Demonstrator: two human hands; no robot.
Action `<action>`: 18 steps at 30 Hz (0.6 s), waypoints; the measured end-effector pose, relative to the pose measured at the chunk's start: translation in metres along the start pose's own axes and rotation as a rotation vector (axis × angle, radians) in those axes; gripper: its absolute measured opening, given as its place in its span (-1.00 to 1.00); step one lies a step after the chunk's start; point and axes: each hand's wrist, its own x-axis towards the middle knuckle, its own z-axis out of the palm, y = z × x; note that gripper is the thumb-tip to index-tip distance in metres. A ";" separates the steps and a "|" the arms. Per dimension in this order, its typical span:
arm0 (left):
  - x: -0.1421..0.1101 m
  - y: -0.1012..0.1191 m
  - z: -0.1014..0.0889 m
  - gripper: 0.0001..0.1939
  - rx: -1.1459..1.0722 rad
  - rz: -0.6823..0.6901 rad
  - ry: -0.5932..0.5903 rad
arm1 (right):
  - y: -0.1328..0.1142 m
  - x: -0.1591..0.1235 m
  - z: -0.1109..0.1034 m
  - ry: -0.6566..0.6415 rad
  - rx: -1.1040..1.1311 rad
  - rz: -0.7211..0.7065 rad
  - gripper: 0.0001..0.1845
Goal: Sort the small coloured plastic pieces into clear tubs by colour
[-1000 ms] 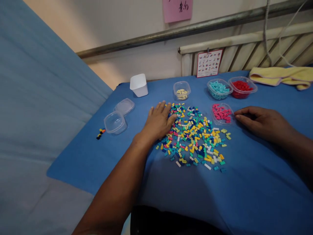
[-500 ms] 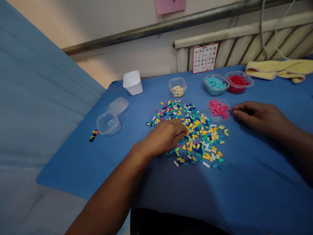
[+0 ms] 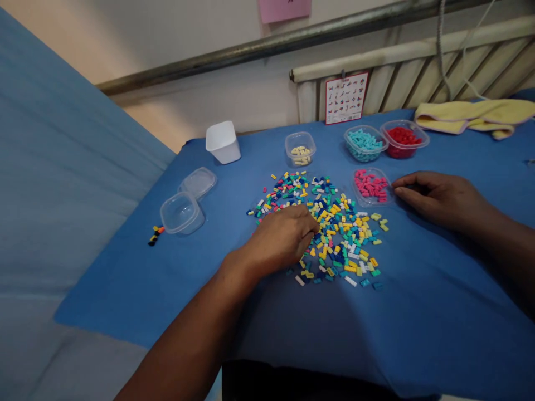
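The left hand (image 3: 286, 234) rests palm down on the loose pile of toy building bricks (image 3: 338, 220), fingers curled under; the fingertips are hidden, so whether they pinch a brick cannot be told. The hand and wrist cover the pile's near-left part, so those bricks are out of sight.

The right hand (image 3: 443, 197) lies at the right edge of the shallow clear container (image 3: 360, 201) of pink bricks (image 3: 370, 185), index finger and thumb slightly apart; contact with the rim is unclear, and the other fingers are mostly hidden.

Beyond the pile stand 3 clear tubs, holding pale yellow bricks (image 3: 301, 153), turquoise bricks (image 3: 364, 140) and red bricks (image 3: 403, 137). The pink paper (image 3: 284, 10) is cut off above, its writing mostly lost; the picture card (image 3: 346, 99) is too small to read.
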 end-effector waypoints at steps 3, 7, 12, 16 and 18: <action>0.000 -0.001 0.000 -0.72 0.026 0.017 0.013 | 0.000 0.000 0.000 -0.015 0.012 0.017 -0.50; 0.005 0.000 0.004 -0.69 0.096 -0.019 0.025 | 0.000 0.001 0.001 -0.008 0.035 0.013 -0.47; 0.012 0.001 0.007 -0.69 0.155 0.012 0.048 | 0.001 0.000 -0.001 -0.017 0.018 0.007 -0.50; 0.012 0.002 0.003 -0.69 0.172 0.032 0.026 | 0.002 0.000 -0.001 -0.017 0.033 -0.015 -0.52; 0.011 0.003 0.000 -0.68 0.178 0.035 0.012 | 0.002 -0.001 -0.001 -0.023 0.050 -0.019 -0.52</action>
